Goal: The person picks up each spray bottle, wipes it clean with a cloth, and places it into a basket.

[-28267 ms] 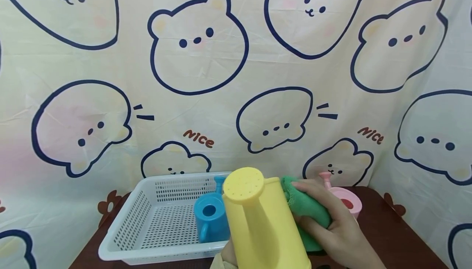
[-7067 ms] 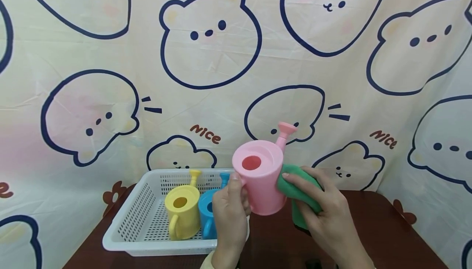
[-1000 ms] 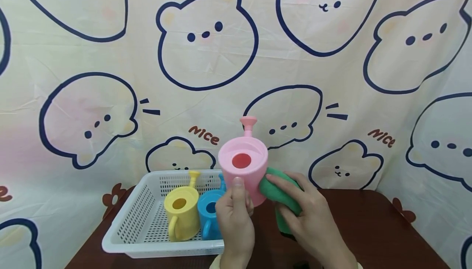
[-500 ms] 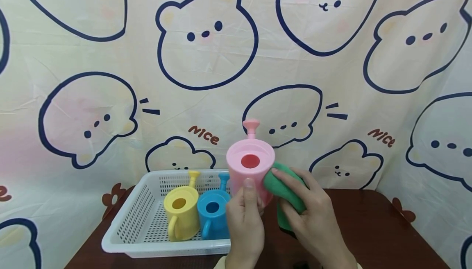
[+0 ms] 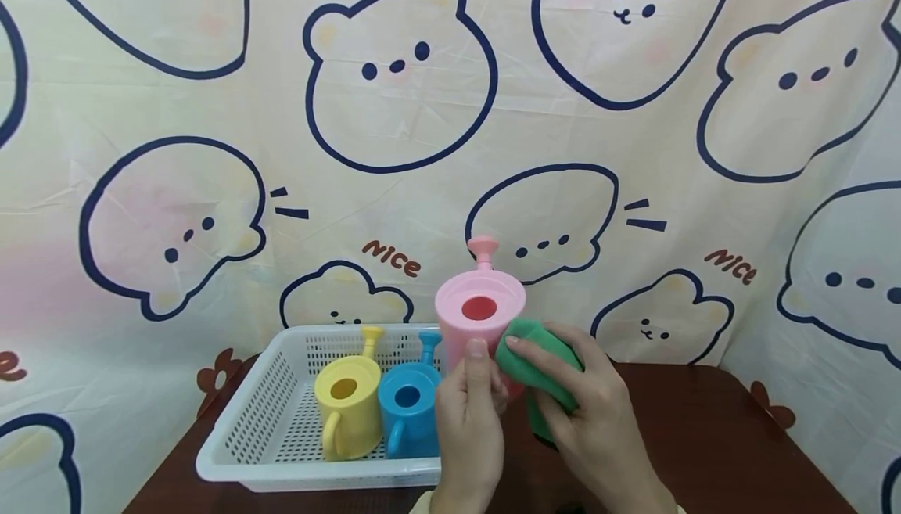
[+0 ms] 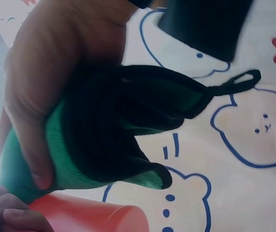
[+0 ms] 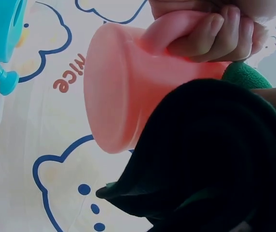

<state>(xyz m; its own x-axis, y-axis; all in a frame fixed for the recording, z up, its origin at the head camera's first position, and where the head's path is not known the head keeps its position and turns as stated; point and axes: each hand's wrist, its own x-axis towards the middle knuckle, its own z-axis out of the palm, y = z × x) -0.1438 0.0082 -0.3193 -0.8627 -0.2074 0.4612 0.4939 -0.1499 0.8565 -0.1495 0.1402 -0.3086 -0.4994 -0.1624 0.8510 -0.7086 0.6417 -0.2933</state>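
In the head view my left hand (image 5: 470, 420) grips the handle of a pink watering can (image 5: 481, 291), held upright above the table with its spout pointing away from me. The fingers curled through that handle also show in the right wrist view, below the can's round base (image 7: 106, 92). My right hand (image 5: 598, 404) holds a folded green cloth (image 5: 538, 357) against the can's right side. Seen from the left wrist, the cloth (image 6: 70, 154) hangs with dark edging and a small loop (image 6: 244, 82), and part of the can (image 6: 94, 212) shows beside it.
Left of my hands, a white perforated basket (image 5: 239, 451) stands on the dark brown table (image 5: 690, 436). Inside it a yellow watering can (image 5: 348, 412) and a blue one (image 5: 408, 420) stand side by side. Behind the table hangs a cartoon-bear curtain (image 5: 394, 123).
Earlier my left hand held the yellow can; it now stands in the basket. The pink can went from the table into my left hand and turned slightly. Lately the cloth shifted slightly along its side.
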